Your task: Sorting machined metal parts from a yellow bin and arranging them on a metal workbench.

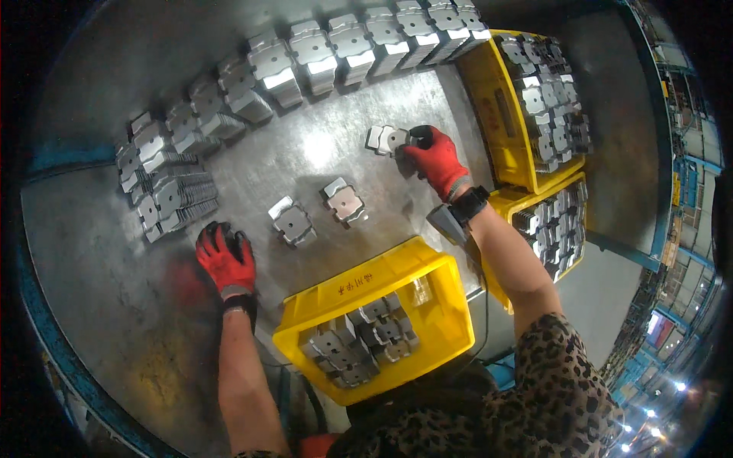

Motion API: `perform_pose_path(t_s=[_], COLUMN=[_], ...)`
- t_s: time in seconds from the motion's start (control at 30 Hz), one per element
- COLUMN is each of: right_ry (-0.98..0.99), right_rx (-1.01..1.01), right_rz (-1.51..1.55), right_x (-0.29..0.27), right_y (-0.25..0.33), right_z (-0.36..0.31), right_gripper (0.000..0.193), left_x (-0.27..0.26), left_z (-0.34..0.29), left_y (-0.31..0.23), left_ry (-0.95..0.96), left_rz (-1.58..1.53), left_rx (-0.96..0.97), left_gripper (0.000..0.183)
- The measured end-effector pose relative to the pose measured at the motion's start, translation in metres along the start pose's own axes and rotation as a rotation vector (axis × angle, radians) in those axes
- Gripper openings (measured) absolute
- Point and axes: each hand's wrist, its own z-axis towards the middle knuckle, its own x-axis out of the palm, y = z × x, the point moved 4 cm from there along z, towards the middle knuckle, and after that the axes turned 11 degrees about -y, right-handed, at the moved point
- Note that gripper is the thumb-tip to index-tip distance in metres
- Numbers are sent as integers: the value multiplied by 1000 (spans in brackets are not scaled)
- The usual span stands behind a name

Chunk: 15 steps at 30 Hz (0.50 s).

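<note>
My right hand (440,162), in a red glove with black fingertips, pinches the edge of a small silvery metal plate (391,140) with notched sides and a centre hole. Two similar plates lie apart on the steel tabletop (252,179): a darker grey one (292,223) and a lighter one (345,203). At the left, my gloved left hand (227,259) rests on the tabletop with its fingers apart and nothing in them. Just beyond it stands a stack of the same plates (177,200).
A long row of plate stacks (311,49) curves along the far side. Nearest me, a tilted yellow crate (359,276) holds more plates. Two further yellow crates (500,114) (527,197) full of plates stand at the right. A dark cable (486,313) hangs beside the near crate.
</note>
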Motion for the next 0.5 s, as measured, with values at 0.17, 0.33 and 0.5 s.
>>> perform_pose_path(t_s=[0.17,0.33,0.5], right_ry=[-56,50,146], right_rx=[-250,-411,-384], right_rz=[-307,-538,-611], right_x=[-4,1,12], right_y=[36,59,63], right_z=[-8,-1,-5], right_gripper=[55,58,53], left_x=[-4,-1,-3], left_z=[-1,-3,-4], left_y=[4,1,7], left_ry=[14,-11,-8], left_rz=[6,19,13], left_rx=[1,-11,-1], left_gripper=[73,72,71])
